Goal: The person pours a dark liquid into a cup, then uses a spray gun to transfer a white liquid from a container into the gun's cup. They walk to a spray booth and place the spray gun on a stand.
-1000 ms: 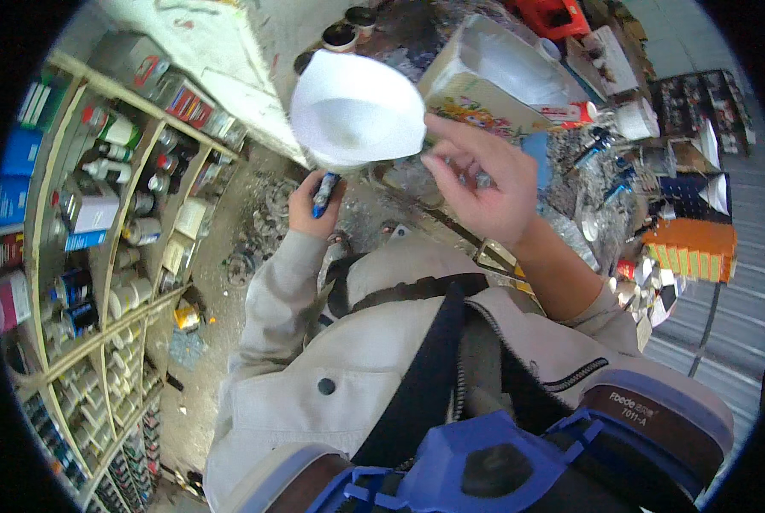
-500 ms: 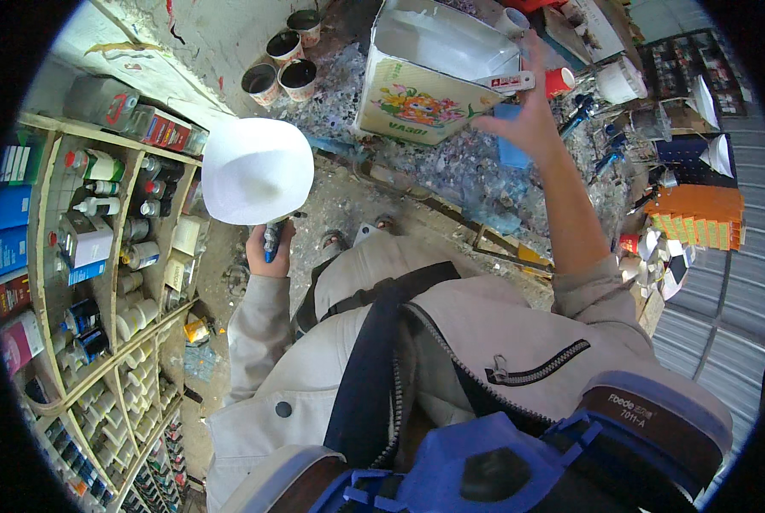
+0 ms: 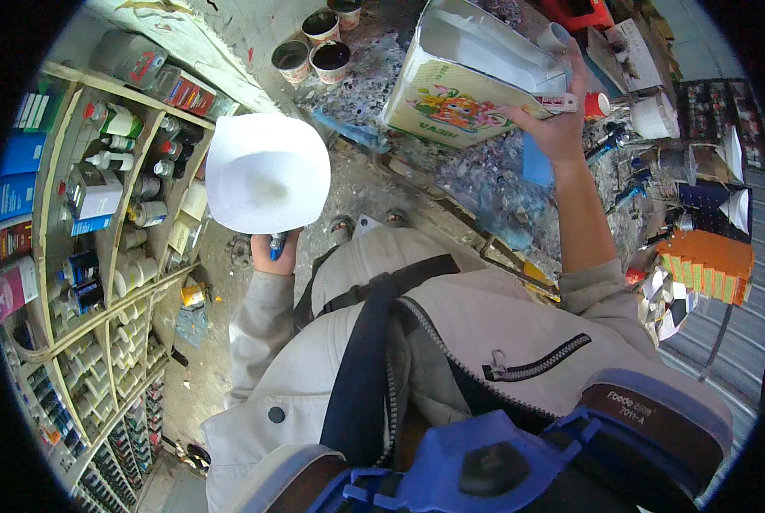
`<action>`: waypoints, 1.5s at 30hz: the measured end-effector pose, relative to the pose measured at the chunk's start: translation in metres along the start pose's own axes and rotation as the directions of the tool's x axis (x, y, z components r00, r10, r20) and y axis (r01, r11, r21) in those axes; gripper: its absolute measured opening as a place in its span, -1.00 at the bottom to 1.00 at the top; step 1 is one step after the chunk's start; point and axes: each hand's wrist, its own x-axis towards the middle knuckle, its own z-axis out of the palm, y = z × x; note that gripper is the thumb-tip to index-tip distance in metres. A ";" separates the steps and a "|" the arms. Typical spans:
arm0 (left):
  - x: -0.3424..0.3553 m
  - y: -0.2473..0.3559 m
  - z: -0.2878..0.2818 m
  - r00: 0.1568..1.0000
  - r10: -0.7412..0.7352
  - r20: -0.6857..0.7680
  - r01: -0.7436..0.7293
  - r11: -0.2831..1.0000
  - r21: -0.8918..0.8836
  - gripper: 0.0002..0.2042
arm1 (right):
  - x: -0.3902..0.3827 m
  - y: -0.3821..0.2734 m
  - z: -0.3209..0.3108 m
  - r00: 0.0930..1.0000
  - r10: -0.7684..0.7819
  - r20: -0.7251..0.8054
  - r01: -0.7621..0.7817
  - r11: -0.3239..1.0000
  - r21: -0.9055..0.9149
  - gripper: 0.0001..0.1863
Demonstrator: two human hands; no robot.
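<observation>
On the left, my left hand (image 3: 276,255) is closed around the grip of what looks like a spray gun (image 3: 276,245), of which a small blue and dark metal part shows. A wide white cup with rounded corners (image 3: 267,175) sits above it and hides most of the tool. At the upper right, my right hand (image 3: 555,128) pinches the right end wall of an open cardboard box (image 3: 464,103). The box has a flower picture on its front and a pale lining. My thumb lies on the front and the other fingers are partly hidden behind the wall.
Several paper cups of dark liquid (image 3: 329,58) stand on the paint-stained bench (image 3: 485,192). A red cup (image 3: 597,105) and a white tub (image 3: 654,115) are right of the box. Shelves of bottles and boxes (image 3: 113,222) line the left. A blue respirator (image 3: 476,462) fills the lower edge.
The view has shifted, so the bench and shelves sit lower and farther right. My right hand keeps its hold on the box, and my left keeps the tool with the white cup.
</observation>
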 end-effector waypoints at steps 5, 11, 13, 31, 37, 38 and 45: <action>-0.004 -0.008 0.005 1.000 0.019 -0.005 -0.019 0.998 0.065 -0.65 | 0.000 0.004 0.001 0.999 -0.048 0.011 0.048 0.997 0.065 0.47; -0.006 -0.017 0.008 0.996 -0.077 0.046 0.077 0.997 0.005 -0.57 | -0.008 -0.003 0.003 0.998 -0.030 -0.047 0.025 0.995 -0.097 0.44; -0.006 -0.018 0.011 0.986 -0.160 0.053 0.163 0.986 -0.048 -0.53 | -0.009 -0.007 0.002 0.994 -0.105 -0.045 0.088 0.956 -0.279 0.44; 0.024 -0.019 0.025 0.998 -0.055 0.038 0.058 0.994 -0.094 -0.74 | -0.032 -0.005 0.011 0.994 -0.084 -0.062 0.086 0.996 0.024 0.30; 0.033 0.003 0.031 0.978 -0.180 0.108 0.199 0.959 -0.204 -0.71 | -0.038 -0.009 0.005 0.997 -0.080 -0.001 0.080 0.996 0.050 -0.14; 0.035 0.005 0.030 0.981 -0.138 0.138 0.159 0.976 -0.152 -0.73 | -0.037 -0.010 0.005 0.993 -0.113 0.018 0.114 0.993 -0.025 -0.18; 0.031 -0.014 0.031 0.975 -0.174 0.136 0.196 0.968 -0.160 -0.77 | -0.042 -0.022 0.016 0.998 0.066 0.007 -0.066 0.981 0.183 -0.30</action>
